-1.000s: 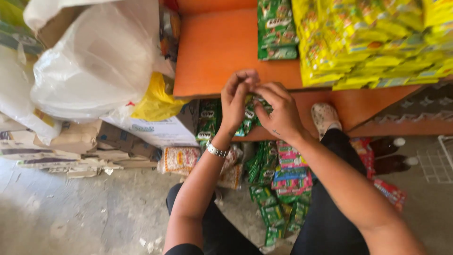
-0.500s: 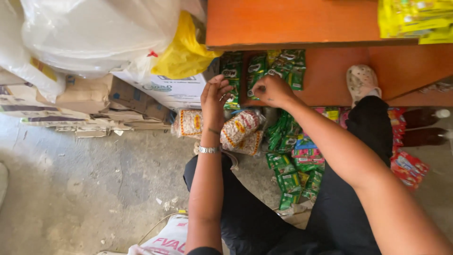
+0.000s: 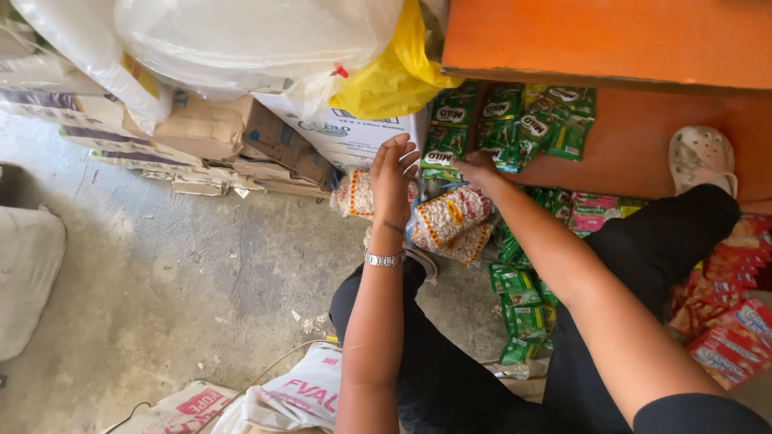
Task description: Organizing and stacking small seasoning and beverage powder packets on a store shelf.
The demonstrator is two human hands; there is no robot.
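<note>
Fingers [image 3: 404, 153] of my left hand [image 3: 392, 181] are spreading wide and gripping nothing, the palm hovering just above the bags of nuts [image 3: 446, 217], while my right hand [image 3: 478, 169] is curling loosely at the bottom edge of the green sachet strips [image 3: 515, 120]; whether its fingertips are actually pinching a strip I cannot tell, because the knuckles are hiding them.

Working from the biggest things down: the white plastic sack [image 3: 241, 40] is filling the upper left, with a yellow bag [image 3: 394, 76] tucked against it, both resting on stacked cardboard boxes [image 3: 265, 141]. The orange counter [image 3: 611, 40] is running across the upper right, and the sachet strips are hanging against its front panel beneath the overhang. More green sachets [image 3: 523, 305] are trailing down the floor between my legs, pink and red packets [image 3: 732, 321] are lying at the far right, and a pale clog [image 3: 701, 157] is sitting on my foot. A silver watch [image 3: 383, 259] is circling my left wrist.

Compared with a second ago, my hands are no longer working together up at the counter edge: they are coming apart, the left one releasing and opening, the view dropping towards the floor. I am judging that the two-handed handling of the strip is done, and the strips are now hanging where they were being placed, with the right hand lingering beside them.
</note>
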